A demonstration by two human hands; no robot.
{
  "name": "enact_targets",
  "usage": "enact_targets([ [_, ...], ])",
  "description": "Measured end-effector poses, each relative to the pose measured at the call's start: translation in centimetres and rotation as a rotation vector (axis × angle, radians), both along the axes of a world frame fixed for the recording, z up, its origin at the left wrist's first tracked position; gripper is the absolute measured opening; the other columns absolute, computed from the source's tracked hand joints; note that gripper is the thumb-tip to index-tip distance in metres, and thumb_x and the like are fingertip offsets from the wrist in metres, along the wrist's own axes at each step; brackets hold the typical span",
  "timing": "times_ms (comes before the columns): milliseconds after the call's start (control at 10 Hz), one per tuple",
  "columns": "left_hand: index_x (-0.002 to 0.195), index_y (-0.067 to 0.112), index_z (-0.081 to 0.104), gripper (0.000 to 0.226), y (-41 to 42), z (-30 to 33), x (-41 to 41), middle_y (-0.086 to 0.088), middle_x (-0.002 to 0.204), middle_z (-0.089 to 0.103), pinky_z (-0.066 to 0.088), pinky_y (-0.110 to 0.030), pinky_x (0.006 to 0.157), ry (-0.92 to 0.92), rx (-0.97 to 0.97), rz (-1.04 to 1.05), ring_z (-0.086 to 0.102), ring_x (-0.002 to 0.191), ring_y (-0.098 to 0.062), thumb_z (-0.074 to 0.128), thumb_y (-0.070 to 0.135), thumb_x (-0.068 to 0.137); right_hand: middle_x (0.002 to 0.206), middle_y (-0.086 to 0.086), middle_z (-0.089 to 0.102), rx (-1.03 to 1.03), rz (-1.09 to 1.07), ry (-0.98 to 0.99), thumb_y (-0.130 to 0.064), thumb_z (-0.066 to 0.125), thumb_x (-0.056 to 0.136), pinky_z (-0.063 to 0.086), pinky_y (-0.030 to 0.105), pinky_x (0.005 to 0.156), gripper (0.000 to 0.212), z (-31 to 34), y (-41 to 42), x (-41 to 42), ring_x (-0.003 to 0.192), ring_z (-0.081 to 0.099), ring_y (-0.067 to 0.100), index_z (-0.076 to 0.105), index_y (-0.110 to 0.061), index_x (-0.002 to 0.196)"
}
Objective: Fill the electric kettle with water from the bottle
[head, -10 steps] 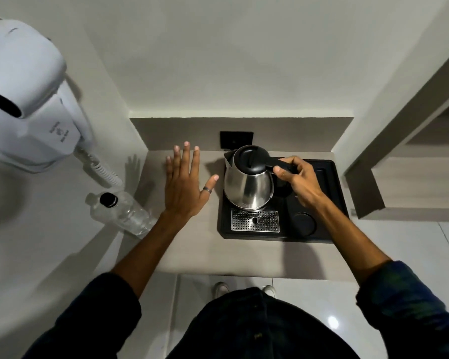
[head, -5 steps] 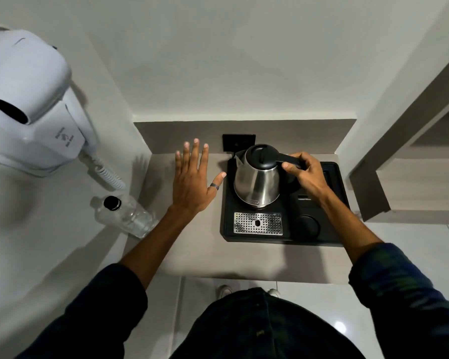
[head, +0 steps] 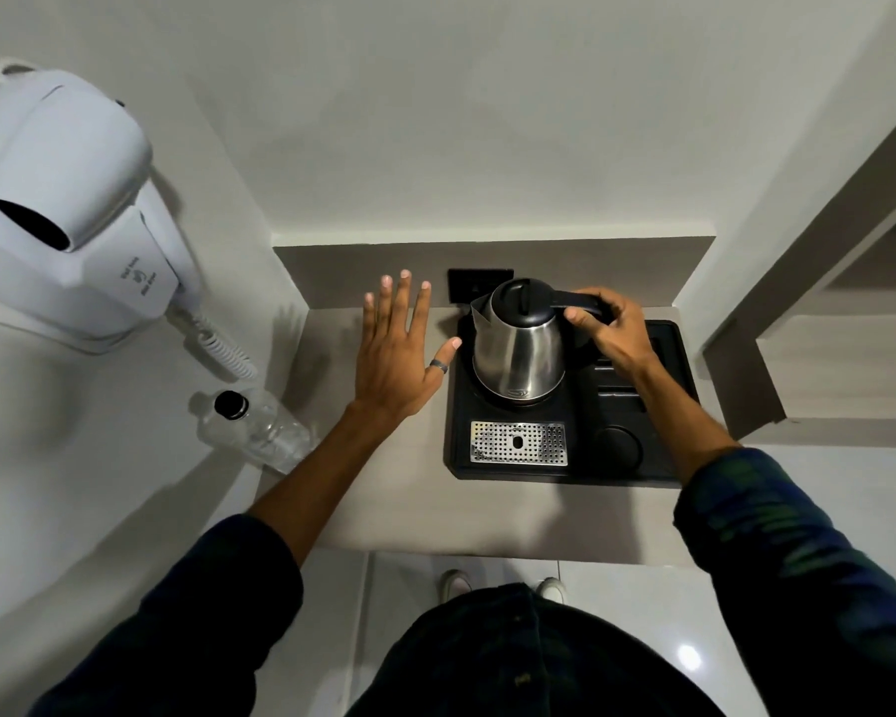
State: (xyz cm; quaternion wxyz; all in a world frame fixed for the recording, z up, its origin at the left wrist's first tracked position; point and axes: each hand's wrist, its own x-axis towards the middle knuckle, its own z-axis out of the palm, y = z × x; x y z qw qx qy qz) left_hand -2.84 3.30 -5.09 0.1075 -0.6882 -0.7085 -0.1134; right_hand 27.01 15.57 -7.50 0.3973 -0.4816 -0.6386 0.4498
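A steel electric kettle [head: 518, 354] with a black lid stands at the back left of a black tray [head: 663, 473]; its lid is closed. My right hand [head: 609, 328] grips the kettle's black handle from the right. My left hand [head: 397, 354] hovers flat over the counter just left of the kettle, fingers spread, holding nothing, with a ring on the thumb. A clear plastic water bottle [head: 260, 432] with a black cap stands at the counter's left edge by the wall, apart from both hands.
A white wall-mounted hair dryer [head: 68, 214] with a coiled cord hangs on the left wall above the bottle. The tray has a metal drip grid [head: 518, 442] and a round recess [head: 616, 447]. A black socket [head: 479, 284] sits behind the kettle. Walls close in left, back and right.
The kettle has moved back from over the tray's front to the rear left spot. My right hand stayed on the handle; my left hand stayed spread beside it.
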Motion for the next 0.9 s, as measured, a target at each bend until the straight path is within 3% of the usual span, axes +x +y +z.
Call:
enact_targets([
  [100,0.166,0.009,0.028,0.083,-0.4,-0.7,0.5,-0.019,0.174,0.018,0.01,-0.055,0.133,0.008,-0.012,-0.017,0.013,0.163,-0.041,0.036,0.062,0.103,0.113,0.015,0.073,0.006,-0.003,-0.024,-0.001,0.076,0.093,0.054,0.053,0.105,0.028,-0.1,-0.7,0.3,0.105,0.067,0.026,0.071,0.007,0.12],
  [200,0.167,0.01,0.026,0.082,-0.6,-1.1,0.7,-0.018,0.175,0.017,0.009,-0.054,0.133,0.012,-0.043,-0.032,0.011,0.163,-0.04,0.037,0.062,0.103,0.124,0.019,0.074,0.102,-0.01,-0.169,-0.009,0.076,0.095,0.052,0.057,0.108,0.037,0.0,-1.6,0.8,0.117,0.069,0.034,0.069,0.001,0.13],
  [300,0.168,0.011,0.022,0.083,-0.4,-1.4,0.8,-0.017,0.176,0.013,0.006,-0.054,0.134,0.01,-0.089,-0.025,0.007,0.164,-0.039,0.035,0.062,0.103,0.139,0.025,0.065,0.238,-0.056,-0.453,-0.019,0.07,0.101,0.044,0.053,0.114,0.055,-0.5,-2.8,0.8,0.128,0.059,0.041,0.053,-0.001,0.149],
  [400,0.169,0.013,0.015,0.084,-0.2,-1.7,1.0,-0.015,0.177,0.007,0.002,-0.053,0.134,0.029,-0.141,0.008,0.002,0.165,-0.037,0.029,0.064,0.104,0.14,0.028,0.062,0.336,-0.148,-0.716,-0.019,0.06,0.104,0.038,0.053,0.114,0.058,-1.1,-4.2,0.6,0.128,0.057,0.043,0.041,0.002,0.156],
  [600,0.169,0.014,0.009,0.082,-0.2,-0.9,1.6,-0.015,0.177,0.002,-0.004,-0.049,0.133,0.045,-0.163,0.03,-0.004,0.165,-0.035,0.027,0.063,0.106,0.16,0.02,0.048,0.326,-0.191,-1.032,-0.023,0.05,0.105,0.029,0.054,0.117,0.059,0.3,-4.8,-0.4,0.146,0.043,0.041,0.038,0.0,0.157],
  [800,0.169,0.014,0.009,0.082,-0.5,0.0,2.6,-0.015,0.177,0.001,-0.008,-0.047,0.131,0.034,-0.149,0.022,-0.005,0.165,-0.035,0.027,0.063,0.106,0.173,0.013,0.03,0.287,-0.187,-1.094,-0.025,0.051,0.103,0.026,0.056,0.12,0.065,1.4,-5.8,-1.2,0.157,0.027,0.04,0.03,-0.006,0.162],
  [900,0.17,0.015,0.007,0.084,-1.2,0.3,2.8,-0.014,0.177,-0.001,-0.004,-0.051,0.134,0.011,-0.117,0.024,-0.007,0.165,-0.034,0.027,0.064,0.105,0.175,0.014,0.023,0.355,-0.209,-0.951,-0.039,0.051,0.104,0.022,0.055,0.125,0.072,1.5,-6.5,-1.4,0.161,0.021,0.036,0.026,-0.009,0.165],
])
